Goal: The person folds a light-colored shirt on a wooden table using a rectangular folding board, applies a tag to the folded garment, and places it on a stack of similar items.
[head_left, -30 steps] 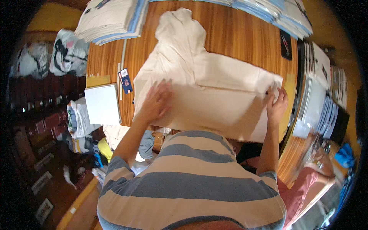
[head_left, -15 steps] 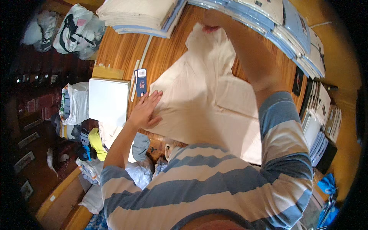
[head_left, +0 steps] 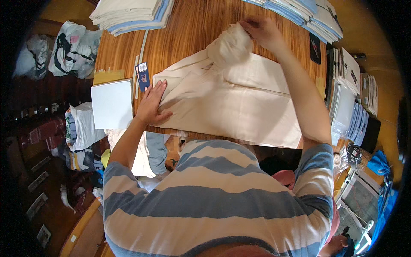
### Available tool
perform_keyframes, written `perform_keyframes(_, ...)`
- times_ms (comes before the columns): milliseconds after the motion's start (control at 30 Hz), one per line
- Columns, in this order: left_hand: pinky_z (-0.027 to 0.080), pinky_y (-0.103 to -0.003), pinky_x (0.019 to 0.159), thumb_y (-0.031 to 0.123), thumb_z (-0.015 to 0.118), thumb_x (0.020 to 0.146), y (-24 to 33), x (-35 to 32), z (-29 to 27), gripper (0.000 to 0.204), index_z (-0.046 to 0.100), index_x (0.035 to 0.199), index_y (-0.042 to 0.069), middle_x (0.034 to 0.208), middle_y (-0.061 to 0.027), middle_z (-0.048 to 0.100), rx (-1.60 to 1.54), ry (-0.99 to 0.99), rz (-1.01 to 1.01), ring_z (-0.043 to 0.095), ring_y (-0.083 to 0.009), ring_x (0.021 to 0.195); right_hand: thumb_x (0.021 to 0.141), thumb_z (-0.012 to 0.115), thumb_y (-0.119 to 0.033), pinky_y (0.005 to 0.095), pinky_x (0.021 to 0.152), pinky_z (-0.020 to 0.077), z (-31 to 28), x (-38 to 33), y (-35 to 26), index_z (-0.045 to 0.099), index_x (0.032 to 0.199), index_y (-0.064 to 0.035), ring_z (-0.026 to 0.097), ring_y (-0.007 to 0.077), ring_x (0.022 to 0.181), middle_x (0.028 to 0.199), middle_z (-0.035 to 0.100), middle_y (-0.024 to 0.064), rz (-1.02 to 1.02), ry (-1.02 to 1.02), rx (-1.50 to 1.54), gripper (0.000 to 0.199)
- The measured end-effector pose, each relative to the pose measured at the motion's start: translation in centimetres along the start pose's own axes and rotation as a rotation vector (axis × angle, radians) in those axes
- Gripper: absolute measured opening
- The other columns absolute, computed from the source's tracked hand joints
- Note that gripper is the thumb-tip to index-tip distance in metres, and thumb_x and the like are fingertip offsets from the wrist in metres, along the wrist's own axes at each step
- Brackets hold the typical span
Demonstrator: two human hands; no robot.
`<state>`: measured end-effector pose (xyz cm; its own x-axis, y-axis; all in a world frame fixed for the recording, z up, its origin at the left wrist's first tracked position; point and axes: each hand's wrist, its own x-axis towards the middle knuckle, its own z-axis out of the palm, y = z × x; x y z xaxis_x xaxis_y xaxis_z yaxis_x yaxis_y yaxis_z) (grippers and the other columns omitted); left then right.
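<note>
A cream garment (head_left: 257, 107), which looks like a shirt, lies spread across the wooden table (head_left: 192, 25) in front of me. Its far part is lifted and bunched, slightly blurred by motion. My right hand (head_left: 262, 32) reaches across to that raised part, fingers closed on the cloth. Flat on the garment's left edge rests my left hand (head_left: 153, 102), its fingers spread and pressing the cloth down. Just beyond those fingertips lies a dark blue hang tag (head_left: 142, 76).
A white board (head_left: 112, 103) sits at the table's left edge. Folded cream and blue garments (head_left: 128, 15) are stacked at the far left, and bagged ones (head_left: 295, 13) at the far right. Dark scissors or snips (head_left: 315, 49) lie near the right edge. More folded clothes (head_left: 346, 73) stand farther right.
My right hand has brought the garment's far end nearer and over toward the right, bunching it. The left hand stays flat on the left edge. The whole view has shifted.
</note>
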<state>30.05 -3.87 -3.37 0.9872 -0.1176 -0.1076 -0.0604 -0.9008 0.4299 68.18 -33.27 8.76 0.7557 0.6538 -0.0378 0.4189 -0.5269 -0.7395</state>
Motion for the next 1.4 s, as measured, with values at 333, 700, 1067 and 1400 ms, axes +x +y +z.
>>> perform_keyframes(333, 0.016, -0.052, 0.131, 0.052, 0.071, 0.09, 0.1, -1.0, 0.1, 0.106, 0.021, 0.165, -0.003, 0.172, -0.0182, 0.032, -0.057, 0.067, 0.011, 0.027, -0.0351, 0.16, 0.106, 0.062, -0.014, 0.0347, 0.077, 0.0688, 8.0, 16.3, 0.8, 0.068, 0.112, 0.0094, 0.078, 0.0264, 0.082, 0.097, 0.076, 0.0193, 0.347, 0.068, 0.753, 0.025)
perform_keyframes(700, 0.018, -0.052, 0.131, 0.032, 0.07, 0.089, -1.7, -1.9, 1.5, 0.104, 0.011, 0.166, -0.005, 0.172, -0.0161, 0.032, -0.087, 0.102, 0.026, 0.028, -0.0345, 0.16, 0.097, 0.074, -0.023, 0.0232, 0.071, 0.0562, -2.6, 0.1, -3.3, 0.067, 0.095, -0.0111, 0.066, 0.0109, 0.08, 0.093, 0.07, 0.0001, 0.223, 0.047, 0.649, 0.014)
perform_keyframes(1067, 0.021, -0.054, 0.13, 0.024, 0.083, 0.072, -0.6, -0.7, 0.6, 0.099, 0.041, 0.162, 0.017, 0.175, -0.0156, 0.024, 0.19, -0.056, 0.089, 0.024, -0.0371, 0.161, 0.088, 0.08, -0.002, 0.0252, 0.065, 0.0579, 0.6, -31.1, 9.3, 0.063, 0.127, -0.0022, 0.063, 0.0098, 0.082, 0.096, 0.064, 0.0039, 0.663, 0.145, 0.395, 0.042)
perform_keyframes(1400, 0.026, -0.054, 0.128, 0.002, 0.072, 0.076, 0.5, -4.3, 0.3, 0.096, 0.035, 0.164, 0.01, 0.172, -0.0145, 0.032, 0.195, -0.068, 0.064, 0.029, -0.0366, 0.159, 0.083, 0.078, 0.002, 0.0383, 0.073, 0.0579, 5.1, -36.7, 12.8, 0.063, 0.106, -0.0001, 0.068, 0.0273, 0.091, 0.099, 0.063, 0.0124, 0.353, 0.3, 0.049, 0.027)
